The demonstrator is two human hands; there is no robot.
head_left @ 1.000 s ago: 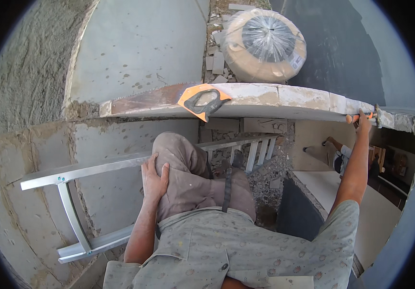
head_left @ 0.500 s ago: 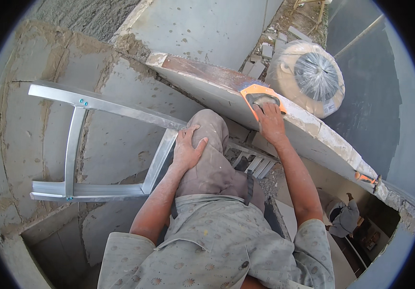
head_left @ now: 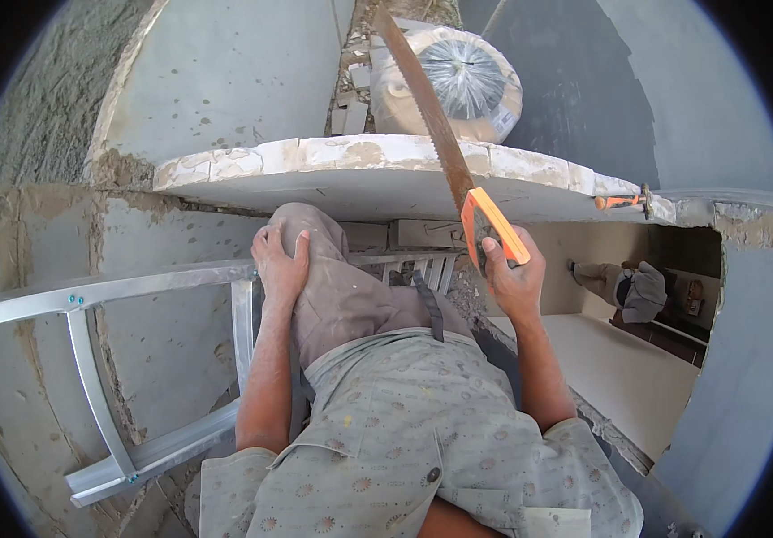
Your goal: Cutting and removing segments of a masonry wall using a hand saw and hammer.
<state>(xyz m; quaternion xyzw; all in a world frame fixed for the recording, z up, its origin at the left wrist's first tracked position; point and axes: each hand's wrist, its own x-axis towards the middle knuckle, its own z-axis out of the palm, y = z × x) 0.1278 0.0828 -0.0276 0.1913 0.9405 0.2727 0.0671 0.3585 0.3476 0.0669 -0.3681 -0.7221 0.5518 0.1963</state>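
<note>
My right hand (head_left: 519, 280) is closed around the orange and black handle of a handsaw (head_left: 436, 117). Its rusty brown toothed blade points up and slightly left, crossing in view over the pale wall's rough top edge (head_left: 359, 152). Whether the blade touches that edge I cannot tell. My left hand (head_left: 280, 260) lies on my bent knee (head_left: 323, 235) with its fingers apart, holding nothing. Just left of this knee an aluminium ladder (head_left: 95, 386) slants across the view.
On the wall top at the right lies an orange-handled tool (head_left: 617, 203), seemingly a hammer. Beyond the wall stands a beige round tank (head_left: 503, 76) wrapped in clear plastic. Another person (head_left: 644, 291) is far below at the right, through a rough-edged opening. Broken pieces (head_left: 349, 117) lie beyond the wall.
The handsaw has come off the wall top toward me, its blade swinging from lying along the edge to pointing upward. My view has turned right. The left hand stays on the knee.
</note>
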